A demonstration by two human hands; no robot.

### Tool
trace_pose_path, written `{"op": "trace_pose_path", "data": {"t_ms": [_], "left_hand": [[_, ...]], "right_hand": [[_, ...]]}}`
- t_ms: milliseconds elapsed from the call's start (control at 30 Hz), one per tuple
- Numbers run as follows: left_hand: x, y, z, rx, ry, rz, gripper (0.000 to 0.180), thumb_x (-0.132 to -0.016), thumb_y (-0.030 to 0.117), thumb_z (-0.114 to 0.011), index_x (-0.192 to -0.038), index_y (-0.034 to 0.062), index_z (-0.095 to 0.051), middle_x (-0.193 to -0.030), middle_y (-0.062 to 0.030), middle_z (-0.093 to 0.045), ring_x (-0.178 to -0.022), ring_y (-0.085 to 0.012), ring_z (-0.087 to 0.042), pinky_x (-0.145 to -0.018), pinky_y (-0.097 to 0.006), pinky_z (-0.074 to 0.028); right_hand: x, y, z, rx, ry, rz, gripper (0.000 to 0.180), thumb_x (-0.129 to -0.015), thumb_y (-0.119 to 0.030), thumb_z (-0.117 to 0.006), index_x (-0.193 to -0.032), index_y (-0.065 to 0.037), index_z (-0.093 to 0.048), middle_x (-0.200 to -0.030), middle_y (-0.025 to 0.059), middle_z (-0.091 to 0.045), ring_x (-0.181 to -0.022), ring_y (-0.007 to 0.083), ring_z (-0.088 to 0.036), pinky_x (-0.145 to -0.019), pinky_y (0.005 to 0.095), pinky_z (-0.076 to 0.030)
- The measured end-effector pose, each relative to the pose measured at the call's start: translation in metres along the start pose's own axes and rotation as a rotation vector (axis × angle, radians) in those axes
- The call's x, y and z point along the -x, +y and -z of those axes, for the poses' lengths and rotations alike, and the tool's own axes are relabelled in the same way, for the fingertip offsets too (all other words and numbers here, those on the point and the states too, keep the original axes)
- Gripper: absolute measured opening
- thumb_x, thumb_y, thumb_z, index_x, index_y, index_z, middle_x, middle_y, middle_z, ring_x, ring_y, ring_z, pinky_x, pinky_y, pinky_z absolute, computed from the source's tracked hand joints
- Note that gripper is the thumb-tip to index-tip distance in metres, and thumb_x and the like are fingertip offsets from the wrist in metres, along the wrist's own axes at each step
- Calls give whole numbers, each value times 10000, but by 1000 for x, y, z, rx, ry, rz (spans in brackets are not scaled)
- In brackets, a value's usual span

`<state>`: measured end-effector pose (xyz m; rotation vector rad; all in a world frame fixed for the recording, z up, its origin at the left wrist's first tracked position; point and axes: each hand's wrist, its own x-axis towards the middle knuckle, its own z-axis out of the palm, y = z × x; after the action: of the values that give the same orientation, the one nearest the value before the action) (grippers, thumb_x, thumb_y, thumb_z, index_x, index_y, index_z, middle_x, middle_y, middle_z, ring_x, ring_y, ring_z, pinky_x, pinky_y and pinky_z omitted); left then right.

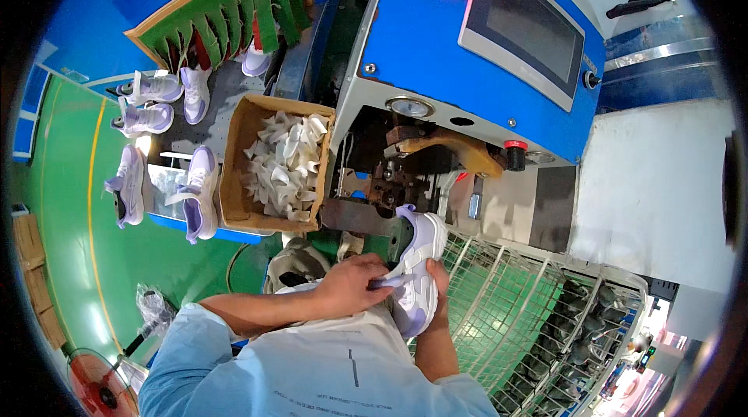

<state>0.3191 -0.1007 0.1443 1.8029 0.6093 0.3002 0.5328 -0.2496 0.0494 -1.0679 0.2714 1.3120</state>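
Note:
A white and lavender sneaker [427, 239] stands tilted in front of my body, heel end up and toe down. My right hand [439, 286] is wrapped round its right side, fingers mostly behind it. From the left, my left hand [356, 281] pinches a lavender flap at the shoe's opening, which looks like its tongue. Just beyond the sneaker is the blue machine [405, 35], with a curved brown arm [460, 151] over its dark working recess. Left of the recess, a cardboard box [236, 164] holds many white curved plastic pieces [284, 160].
Several matching sneakers [201, 187] rest on a grey conveyor [222, 94] leading under green strip curtains [234, 20]. A wire rack [499, 292] with dark shoe-shaped pieces [580, 339] stands at my right. An orange fan [101, 386] is at lower left. The machine carries a screen [522, 28] and a red-topped knob [515, 154].

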Motion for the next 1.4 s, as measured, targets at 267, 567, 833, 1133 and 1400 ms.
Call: {"op": "trace_pose_path", "data": {"t_ms": [267,567,833,1133,1400], "left_hand": [[-24,-42,-17,238,1,417,433,-838,341,-672,-1122,17,-640,-922,-222,-683,-876,-393,-661,-772,-433,-508],[-82,-72,-38,541,30,660,317,-868,262,-690,-960,-39,-653,-766,-107,-672,-706,-174,-640,-650,-340,-496],[-79,-123,-43,984,74,693,194,-875,182,-640,-889,-11,-651,-764,-92,-644,-614,-180,-603,-570,-316,-494],[-27,-87,17,422,77,625,287,-930,250,-560,-979,-21,-643,-767,-139,-674,-604,-232,-652,-565,-367,-507],[-136,3,15,-325,327,-130,461,-942,363,-562,-1265,34,-556,-1182,-206,-594,-1089,-398,-577,-910,-465,-481]], "right_hand": [[15,-63,-111,696,-2,484,878,-749,-13,-722,-1509,-13,-282,-1352,154,-527,-1165,238,-562,-964,325,-461],[-31,-77,-163,1671,231,710,1026,-695,-149,-794,-1552,-174,-231,-1374,249,-501,-1106,369,-612,-934,390,-508],[-43,-50,-195,1993,420,477,1078,-761,-326,-771,-1564,-295,-52,-1379,454,-284,-1169,551,-506,-951,504,-480],[-38,-53,-193,2024,398,493,1022,-833,-380,-722,-1574,-168,-49,-1329,431,-358,-852,404,-637,-694,456,-546],[-45,-38,-151,1666,551,415,882,-782,-436,-730,-1442,-42,-299,-1203,185,-589,-1053,341,-615,-806,484,-501]]}}
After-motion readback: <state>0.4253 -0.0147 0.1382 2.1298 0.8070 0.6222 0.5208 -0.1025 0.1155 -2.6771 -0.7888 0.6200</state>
